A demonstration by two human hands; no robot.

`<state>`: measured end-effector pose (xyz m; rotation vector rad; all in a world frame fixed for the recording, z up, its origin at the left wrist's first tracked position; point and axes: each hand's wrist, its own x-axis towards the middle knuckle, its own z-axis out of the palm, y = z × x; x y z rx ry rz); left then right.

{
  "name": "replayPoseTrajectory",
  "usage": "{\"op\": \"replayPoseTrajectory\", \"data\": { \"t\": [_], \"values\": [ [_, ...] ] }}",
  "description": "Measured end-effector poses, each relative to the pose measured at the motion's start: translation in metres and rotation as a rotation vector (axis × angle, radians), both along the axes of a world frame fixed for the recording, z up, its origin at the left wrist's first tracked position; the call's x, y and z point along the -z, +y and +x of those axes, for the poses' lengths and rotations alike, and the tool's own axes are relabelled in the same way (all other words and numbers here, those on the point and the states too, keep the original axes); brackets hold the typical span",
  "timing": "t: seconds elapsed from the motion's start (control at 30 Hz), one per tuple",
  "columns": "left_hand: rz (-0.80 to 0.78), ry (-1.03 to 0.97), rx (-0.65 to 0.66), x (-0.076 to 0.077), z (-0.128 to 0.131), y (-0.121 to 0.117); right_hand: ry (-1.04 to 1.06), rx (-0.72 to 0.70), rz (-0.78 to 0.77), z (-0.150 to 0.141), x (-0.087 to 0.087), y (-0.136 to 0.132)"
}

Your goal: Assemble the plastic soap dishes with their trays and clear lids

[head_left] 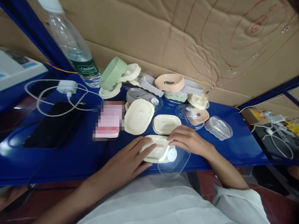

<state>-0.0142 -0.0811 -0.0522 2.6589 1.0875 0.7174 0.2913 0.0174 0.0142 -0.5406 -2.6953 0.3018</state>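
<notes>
A cream oval soap dish [156, 150] lies at the near edge of the blue table [81, 155]. My left hand [128, 161] rests on the dish's left side, fingers extended over it. My right hand [187, 140] lies on its right end, fingers flat and pointing left. A clear plastic lid [174, 163] with a white knob leans against the dish's front right and hangs over the table edge, just under my right hand.
More cream, peach, green and grey soap dishes [139, 116] and clear lids [218, 127] crowd the table behind. A water bottle [72, 43], a white charger with cable [67, 87], a black phone [52, 124] and a blurred pink item [109, 119] lie left. Cardboard [187, 37] forms the back wall.
</notes>
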Motion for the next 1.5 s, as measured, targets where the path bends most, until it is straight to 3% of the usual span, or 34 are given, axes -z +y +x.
{"op": "replayPoseTrajectory", "data": {
  "t": [0.13,0.23,0.3,0.4,0.57,0.83,0.93,1.03,1.13,1.27,1.4,1.5],
  "values": [
    [0.040,0.013,0.016,0.000,-0.001,0.001,0.148,0.315,0.106,0.026,-0.006,0.026],
    [0.050,0.017,0.018,0.000,-0.001,0.000,0.266,0.575,0.110,0.040,0.001,0.047],
    [0.049,0.026,0.020,0.000,-0.001,0.000,0.310,0.648,0.096,0.043,0.007,0.055],
    [0.062,0.041,0.029,-0.002,-0.001,-0.001,0.283,0.615,0.130,0.042,0.012,0.056],
    [0.083,0.038,0.023,0.000,0.000,0.000,0.146,0.575,0.324,0.036,0.006,0.059],
    [0.092,-0.002,0.060,-0.001,0.001,-0.001,-0.107,0.463,0.503,-0.012,-0.027,0.119],
    [0.077,-0.027,0.040,-0.003,0.001,-0.002,-0.114,0.424,0.486,-0.024,-0.033,0.140],
    [0.078,-0.036,0.018,-0.001,0.000,-0.003,-0.036,0.417,0.499,-0.025,-0.036,0.144],
    [0.078,-0.051,0.001,0.003,-0.002,-0.004,0.104,0.430,0.567,-0.015,-0.042,0.117],
    [0.064,-0.117,-0.103,0.010,-0.003,-0.004,0.220,0.382,0.478,0.005,-0.038,0.035],
    [0.048,-0.177,-0.180,0.012,-0.001,-0.003,0.292,0.340,0.276,0.021,-0.006,-0.053],
    [0.080,-0.200,-0.121,0.009,-0.001,-0.003,0.416,0.398,0.173,0.021,0.022,-0.091]
  ]
}}
